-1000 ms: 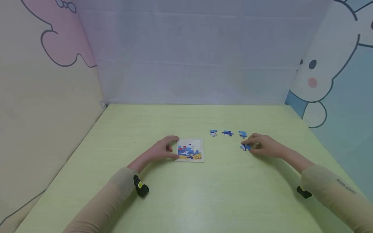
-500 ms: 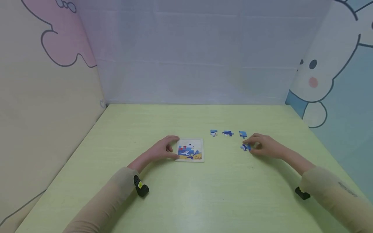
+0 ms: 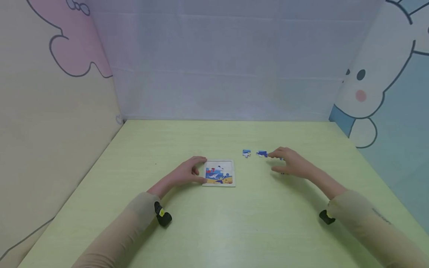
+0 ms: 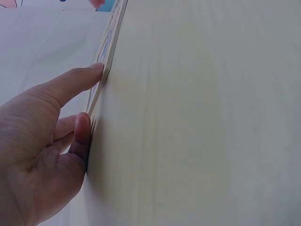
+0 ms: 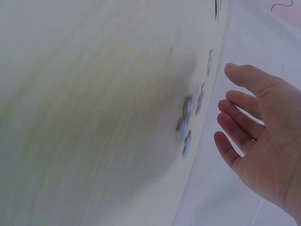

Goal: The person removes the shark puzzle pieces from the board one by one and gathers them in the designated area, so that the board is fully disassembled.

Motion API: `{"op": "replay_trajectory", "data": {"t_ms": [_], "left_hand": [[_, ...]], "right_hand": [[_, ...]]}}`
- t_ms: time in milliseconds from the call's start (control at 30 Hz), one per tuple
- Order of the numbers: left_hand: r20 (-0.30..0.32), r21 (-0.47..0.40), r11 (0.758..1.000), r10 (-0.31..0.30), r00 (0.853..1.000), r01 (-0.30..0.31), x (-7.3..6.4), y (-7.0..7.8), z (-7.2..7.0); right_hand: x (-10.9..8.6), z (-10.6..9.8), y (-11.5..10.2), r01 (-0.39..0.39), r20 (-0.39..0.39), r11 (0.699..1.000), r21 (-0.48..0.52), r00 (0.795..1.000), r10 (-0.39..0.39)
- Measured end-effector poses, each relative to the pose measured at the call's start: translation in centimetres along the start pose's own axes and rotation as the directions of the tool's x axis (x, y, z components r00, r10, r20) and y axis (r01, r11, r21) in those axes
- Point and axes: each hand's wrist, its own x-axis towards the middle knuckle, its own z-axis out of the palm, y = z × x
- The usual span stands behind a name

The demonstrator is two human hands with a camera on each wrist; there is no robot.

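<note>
A square jigsaw puzzle tray (image 3: 219, 185) with a white frame lies on the table, its lower part filled with a sea picture in blue and sand yellow. My left hand (image 3: 186, 172) holds its left side, thumb at the near corner and forefinger at the far corner. In the left wrist view the thumb (image 4: 82, 80) presses on the tray's edge. My right hand (image 3: 295, 162) hovers over the loose pieces with fingers spread and nothing held. By its fingertips lies a dark blue puzzle piece (image 3: 261, 153). Other pieces (image 5: 186, 143) beneath are mostly hidden in the head view.
A blue and white puzzle piece (image 3: 246, 153) lies left of the dark blue one. The pale green table (image 3: 221, 227) ends at a white curtain (image 3: 218, 74) behind, with printed cartoon panels on both sides. Each sleeve carries a black wrist camera (image 3: 163, 216).
My right hand has left the blue striped piece at the front right, risen and shifted left over the back row, its fingers spreading. My left hand stays at the tray.
</note>
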Motion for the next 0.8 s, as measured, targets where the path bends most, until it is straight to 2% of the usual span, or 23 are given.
{"op": "replay_trajectory", "data": {"t_ms": [300, 500, 800], "left_hand": [[0.001, 0.006, 1.000, -0.010, 1.000, 0.010, -0.1, 0.0, 0.0], [-0.002, 0.002, 1.000, -0.011, 1.000, 0.011, -0.2, 0.0, 0.0], [-0.003, -0.010, 1.000, 0.000, 1.000, 0.000, 0.0, 0.0, -0.1]], "right_hand": [[3.8, 1.7, -4.1, 0.084, -0.084, 0.994, 0.076, 0.993, -0.078], [5.8, 3.0, -6.5, 0.099, -0.105, 0.987, 0.123, 0.991, -0.087], [7.6, 5.7, -9.2, 0.067, -0.047, 0.989, 0.133, 0.997, -0.061]]}}
